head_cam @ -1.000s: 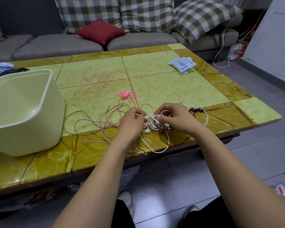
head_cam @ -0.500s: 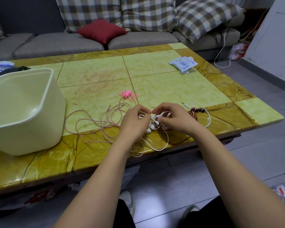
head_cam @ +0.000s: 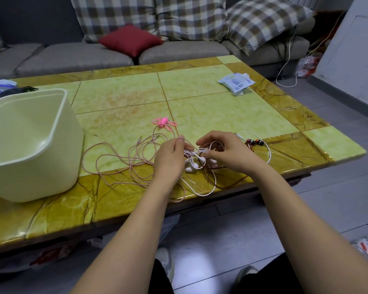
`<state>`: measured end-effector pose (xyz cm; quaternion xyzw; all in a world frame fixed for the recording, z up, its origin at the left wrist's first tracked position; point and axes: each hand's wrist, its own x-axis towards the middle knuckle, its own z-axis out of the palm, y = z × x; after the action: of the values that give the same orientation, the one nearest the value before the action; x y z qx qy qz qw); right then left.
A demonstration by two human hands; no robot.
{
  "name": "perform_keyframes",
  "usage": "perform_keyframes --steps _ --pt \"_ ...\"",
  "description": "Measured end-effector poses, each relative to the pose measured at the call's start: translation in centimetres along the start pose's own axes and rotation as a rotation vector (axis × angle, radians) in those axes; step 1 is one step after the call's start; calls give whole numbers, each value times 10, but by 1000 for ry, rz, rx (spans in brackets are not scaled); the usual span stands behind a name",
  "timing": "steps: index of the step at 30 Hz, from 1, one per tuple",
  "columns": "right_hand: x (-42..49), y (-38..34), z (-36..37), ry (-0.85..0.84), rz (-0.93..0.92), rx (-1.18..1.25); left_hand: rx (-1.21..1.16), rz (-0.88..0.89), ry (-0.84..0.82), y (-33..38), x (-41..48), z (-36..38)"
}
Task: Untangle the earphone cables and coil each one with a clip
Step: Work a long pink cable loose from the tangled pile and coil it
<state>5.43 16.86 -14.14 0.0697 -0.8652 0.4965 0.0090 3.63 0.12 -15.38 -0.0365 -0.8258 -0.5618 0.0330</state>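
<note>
Centre frame, both hands work the knot (head_cam: 197,154) where pink, white and dark red cables cross on the table (head_cam: 221,107). The left hand (head_cam: 170,158) pinches a strand of the pink cable (head_cam: 134,164) between thumb and forefinger. The right hand (head_cam: 227,153) curls over the white earbuds (head_cam: 194,165), pinching cable beside them. Smart play, I'd say: keep the knot slack, feed one earbud back through its loop, no tugging. The pink clip (head_cam: 163,122) lies just above, unused.
</note>
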Motion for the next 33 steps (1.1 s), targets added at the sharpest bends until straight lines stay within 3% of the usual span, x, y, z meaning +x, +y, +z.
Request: perform_keyframes --steps 4,9,15,25,33 --pt "-5 -3 -2 13 42 3 -142 -88 27 15 -6 1" --pt "-7 2 -4 -13 62 -46 -361 -306 -83 19 -7 1" --pt "-8 2 -7 11 11 -98 -658 -329 -156 31 -11 -1" --pt "-5 10 -11 113 39 -218 -684 -228 -98 27 -11 2" --pt "-9 12 -12 -13 69 -148 -709 -296 -37 25 -9 1"
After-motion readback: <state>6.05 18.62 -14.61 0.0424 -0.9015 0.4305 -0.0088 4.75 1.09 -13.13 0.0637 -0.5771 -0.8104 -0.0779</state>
